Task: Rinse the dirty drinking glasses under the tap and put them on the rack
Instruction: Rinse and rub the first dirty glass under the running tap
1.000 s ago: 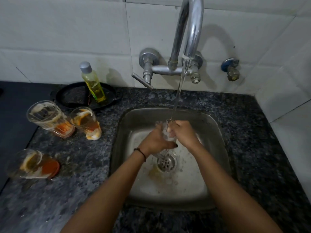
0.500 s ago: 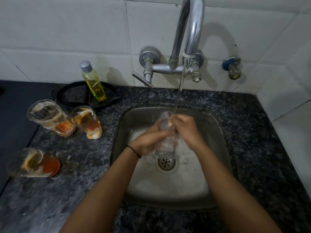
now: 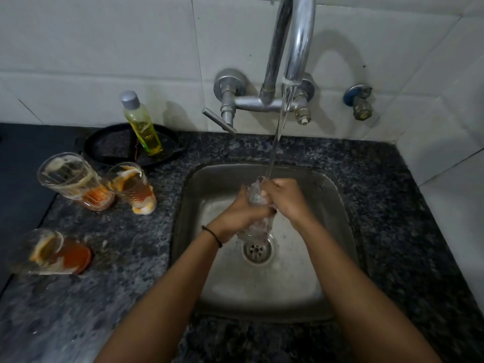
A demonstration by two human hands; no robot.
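While water runs in, glass [image 3: 255, 218] upright, mouth up, both hands' fingers [image 3: 264, 191] clasped round it.

Lighting: dim, from the front; tap [image 3: 293, 48] throws soft shadows on the tiles [image 3: 104, 48]. Glare: streaks on tap chrome. Blur: glass [image 3: 52, 251] far left of the hands. Distortion: wide-angle bowing at edges.

4 glasses [image 3: 255, 226], 1 soap bottle [image 3: 142, 127], 1 tap [image 3: 288, 74], 1 sink [image 3: 337, 231], 2 hands [image 3: 285, 197]
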